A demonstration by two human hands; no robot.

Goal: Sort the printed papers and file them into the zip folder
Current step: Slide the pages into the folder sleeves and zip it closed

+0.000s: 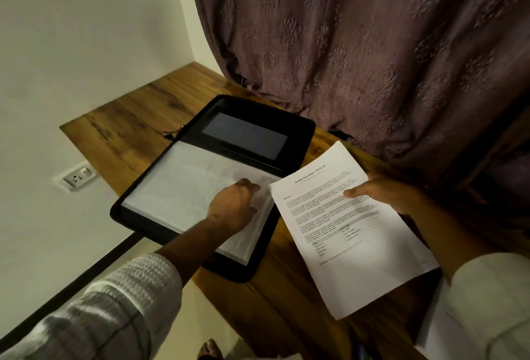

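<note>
**One paper in hand, the folder lying open**

The right hand (384, 194) holds a white printed paper (350, 233) by its right edge. The thumb lies on top of the sheet and the fingers are under it, so the paper is pinched between them. The sheet is held up over the table, just to the right of the folder. It has lines of black words and a small table printed on it.

The left hand (233, 206) is on a clear plastic sleeve (183, 187). Its fingers are curled around the sleeve's right edge, and that edge is lifted a little.

The sleeve lies inside a black zip folder (298, 130). The folder is open flat, with a dark shiny pocket (246, 135) in its far half. A small zip pull (173, 132) sticks out on its left side.

The folder rests on a brown wooden table (129, 127). The table sits in a corner, with a plain white wall (86, 29) on the left. A purple patterned curtain (372, 44) hangs behind it and touches its far edge. A white wall socket (77, 178) is on the wall below the table top. Both arms wear light woven sleeves.
</note>
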